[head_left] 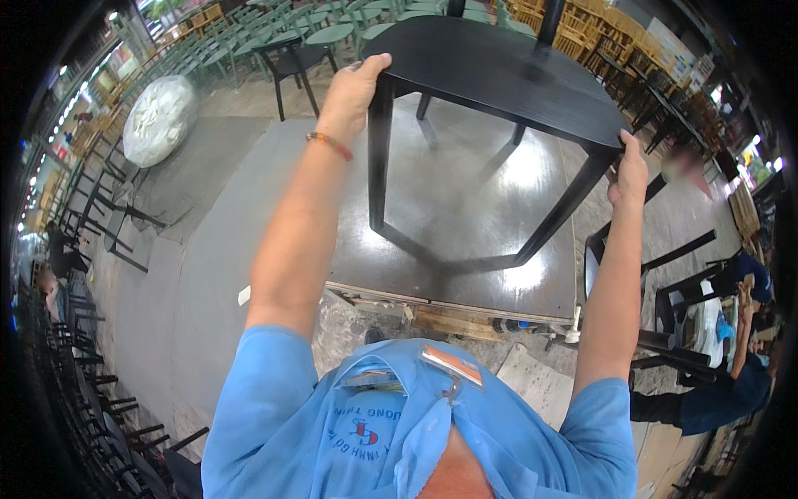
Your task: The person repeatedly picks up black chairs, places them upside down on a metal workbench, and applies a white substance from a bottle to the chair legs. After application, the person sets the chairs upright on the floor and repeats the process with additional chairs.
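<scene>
Gripping black chair [499, 75] seat edges, fingers [370, 65] both sides.

I note the black table [499, 71] lifted overhead looks like painted wood, its top matt with a faint grain and its legs a smooth satin black. My left hand [353, 87] and right hand [629, 175] grip its edges bare; the left wrist carries a braided orange cord band [329, 145]. Below, the large dark panel [465, 208] is glossy, throwing bright reflections, with raw pale wood showing along its near edge. The floor [199, 249] reads as dull grey concrete, rough and stained. My shirt [349, 432] is light blue woven cloth, matt. The stacked chairs [598, 33] beyond appear unfinished light wood.
</scene>
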`<action>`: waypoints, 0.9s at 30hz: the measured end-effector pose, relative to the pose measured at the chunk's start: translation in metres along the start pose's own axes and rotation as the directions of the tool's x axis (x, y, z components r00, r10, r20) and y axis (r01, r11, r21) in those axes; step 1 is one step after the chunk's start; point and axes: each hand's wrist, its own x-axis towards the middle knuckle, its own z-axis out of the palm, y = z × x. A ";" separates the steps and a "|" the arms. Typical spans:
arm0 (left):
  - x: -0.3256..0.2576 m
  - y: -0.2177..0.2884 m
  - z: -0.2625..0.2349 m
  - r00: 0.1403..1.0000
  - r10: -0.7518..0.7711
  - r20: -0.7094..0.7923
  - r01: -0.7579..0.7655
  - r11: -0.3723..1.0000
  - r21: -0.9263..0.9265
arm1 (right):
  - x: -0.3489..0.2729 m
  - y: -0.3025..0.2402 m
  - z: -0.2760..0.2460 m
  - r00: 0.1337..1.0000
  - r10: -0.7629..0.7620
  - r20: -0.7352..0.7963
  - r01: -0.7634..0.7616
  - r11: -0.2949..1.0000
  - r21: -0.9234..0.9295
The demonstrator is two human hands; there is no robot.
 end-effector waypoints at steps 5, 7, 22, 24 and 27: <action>-0.002 -0.001 0.000 1.000 0.004 -0.007 -0.005 0.999 -0.045 | 0.004 -0.006 -0.003 0.998 -0.001 0.062 0.005 0.997 -0.072; -0.003 -0.005 0.007 1.000 -0.003 -0.005 0.002 0.996 -0.090 | 0.009 -0.008 -0.010 0.999 0.005 0.044 0.000 0.992 -0.123; 0.008 -0.004 -0.023 0.957 0.275 -0.089 -0.219 0.891 0.398 | -0.060 0.114 -0.083 0.981 -0.114 -0.154 0.015 0.848 -0.529; 0.003 0.021 -0.017 0.836 0.547 -0.040 -0.445 0.718 0.535 | -0.117 0.152 -0.117 0.990 0.132 -0.039 -0.129 0.781 -0.611; -0.021 0.107 -0.003 0.458 0.852 0.253 -0.818 0.293 0.495 | -0.195 0.170 -0.165 0.992 0.119 -0.046 -0.123 0.808 -0.576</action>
